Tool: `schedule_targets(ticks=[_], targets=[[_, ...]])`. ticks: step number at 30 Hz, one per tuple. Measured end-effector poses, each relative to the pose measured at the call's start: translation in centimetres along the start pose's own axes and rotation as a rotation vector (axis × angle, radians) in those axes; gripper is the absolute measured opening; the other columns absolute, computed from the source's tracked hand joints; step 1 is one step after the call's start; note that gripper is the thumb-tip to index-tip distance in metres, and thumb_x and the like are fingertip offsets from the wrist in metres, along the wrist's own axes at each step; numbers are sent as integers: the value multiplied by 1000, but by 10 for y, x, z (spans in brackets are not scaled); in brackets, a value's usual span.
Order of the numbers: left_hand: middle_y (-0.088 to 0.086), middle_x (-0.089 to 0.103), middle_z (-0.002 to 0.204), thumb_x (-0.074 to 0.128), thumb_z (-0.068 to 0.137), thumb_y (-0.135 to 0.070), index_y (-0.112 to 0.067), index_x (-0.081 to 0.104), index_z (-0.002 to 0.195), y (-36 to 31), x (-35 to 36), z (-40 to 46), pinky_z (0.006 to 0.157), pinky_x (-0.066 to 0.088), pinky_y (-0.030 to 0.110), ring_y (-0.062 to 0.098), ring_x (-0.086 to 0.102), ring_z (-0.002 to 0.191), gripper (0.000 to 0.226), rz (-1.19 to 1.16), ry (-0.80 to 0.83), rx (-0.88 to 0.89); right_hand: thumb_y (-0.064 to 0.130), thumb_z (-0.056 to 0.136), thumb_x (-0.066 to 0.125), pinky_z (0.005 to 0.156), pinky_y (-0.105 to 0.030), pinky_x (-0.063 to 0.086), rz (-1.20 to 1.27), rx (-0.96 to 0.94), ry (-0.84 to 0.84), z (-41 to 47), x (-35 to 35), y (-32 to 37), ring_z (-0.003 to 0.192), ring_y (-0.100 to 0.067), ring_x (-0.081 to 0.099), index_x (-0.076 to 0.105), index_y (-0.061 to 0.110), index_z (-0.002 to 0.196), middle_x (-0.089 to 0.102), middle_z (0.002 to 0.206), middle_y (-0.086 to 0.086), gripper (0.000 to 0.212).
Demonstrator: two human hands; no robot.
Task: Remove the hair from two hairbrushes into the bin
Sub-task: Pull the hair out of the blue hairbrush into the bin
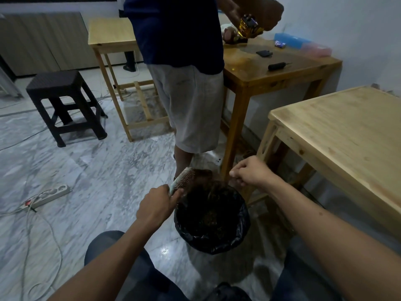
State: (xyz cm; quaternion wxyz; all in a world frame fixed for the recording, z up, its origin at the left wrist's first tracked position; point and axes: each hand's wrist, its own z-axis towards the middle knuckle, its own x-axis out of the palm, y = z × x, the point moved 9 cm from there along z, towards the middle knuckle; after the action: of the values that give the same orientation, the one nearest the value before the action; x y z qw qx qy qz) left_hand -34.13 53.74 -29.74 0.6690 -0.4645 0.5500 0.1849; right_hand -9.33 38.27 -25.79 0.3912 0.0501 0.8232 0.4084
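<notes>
Hairbrush (183,178) just over bin (243,231) rim

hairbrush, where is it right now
In the head view the hairbrush sits low centre, gripped by the left hand over the bin's left rim.

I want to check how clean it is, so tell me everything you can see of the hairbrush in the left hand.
The hairbrush is a round barrel brush, pale and metallic-looking, studded with short bristles. The left hand grips its lower end, so the handle is hidden. It tilts up and to the right, above the far left rim of the bin. A brown clump of hair clings to its tip. The right hand, fingers curled, is apart from the brush; whether it pinches strands cannot be told.
</notes>
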Motion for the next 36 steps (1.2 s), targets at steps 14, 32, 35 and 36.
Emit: schedule_targets(ticks=[14, 32, 35, 36], targets=[[-4, 58, 62, 44, 88, -74, -21, 57, 83, -64, -21, -10, 45, 36, 28, 14, 57, 54, 54, -56, -85, 188, 33, 88, 82, 55, -20, 53, 37, -118, 312, -11, 60, 4, 75, -11, 71, 60, 17, 135, 72, 106, 3, 53], [-6, 58, 58, 46, 90, -71, -22, 60, 87, -60, -48, -2, 43, 33, 26, 10, 54, 49, 51, -171, -201, 116, 20, 87, 77, 92, -34, 58, -306, -20, 405, -1, 64, -22, 133, -26, 55, 30, 30, 162, 42, 160, -4, 89], [-4, 58, 60, 45, 89, -72, -22, 59, 86, -63, -39, -3, 45, 33, 27, 11, 55, 51, 52, -167, -154, 113, 34, 79, 79, 108, -37, 45, -320, -69, 384, -1, 61, -7, 145, -28, 43, 22, 33, 163, 36, 164, -5, 102], [-4, 59, 60, 44, 89, -72, -22, 59, 85, -65, -36, -4, 45, 34, 27, 12, 56, 52, 53, -167, -142, 122, 38, 79, 79, 105, -34, 43, -243, -99, 366, -3, 61, 0, 144, -26, 44, 24, 32, 163, 39, 162, -4, 101]])
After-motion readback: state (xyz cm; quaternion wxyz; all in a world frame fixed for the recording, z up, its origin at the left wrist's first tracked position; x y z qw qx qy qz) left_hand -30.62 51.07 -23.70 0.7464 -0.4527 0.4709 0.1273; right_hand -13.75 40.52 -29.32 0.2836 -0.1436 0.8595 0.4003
